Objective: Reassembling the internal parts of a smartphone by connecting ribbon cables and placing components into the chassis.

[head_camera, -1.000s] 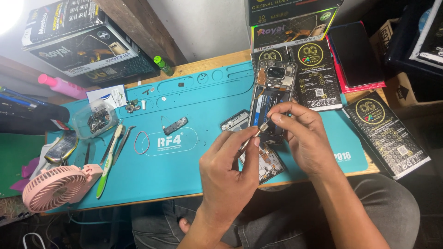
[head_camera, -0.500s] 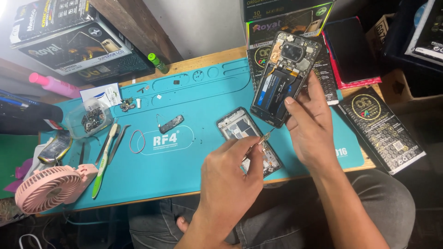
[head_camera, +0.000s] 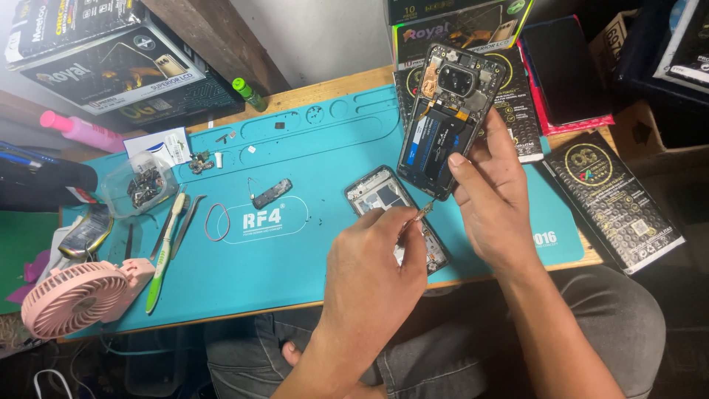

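Note:
My right hand (head_camera: 493, 199) holds an opened black phone (head_camera: 447, 122) upright by its lower edge, above the teal work mat (head_camera: 310, 148). The phone's camera module, boards and battery are exposed. My left hand (head_camera: 369, 273) pinches a thin metal tool (head_camera: 425, 213) whose tip points at the phone's bottom end. Under my left hand, a separate phone frame (head_camera: 377, 193) lies flat on the mat, partly hidden by the fingers.
On the mat lie a small black part (head_camera: 272, 193), a red rubber band (head_camera: 216, 222), a green toothbrush (head_camera: 164, 251) and a clear cup of parts (head_camera: 144, 185). A pink fan (head_camera: 70, 299) sits front left. Boxes (head_camera: 118, 66) and dark packets (head_camera: 620, 196) line the back and right.
My right hand has lifted the opened phone off the mat and raised it toward the far side, uncovering the frame below. My left hand followed with the tool.

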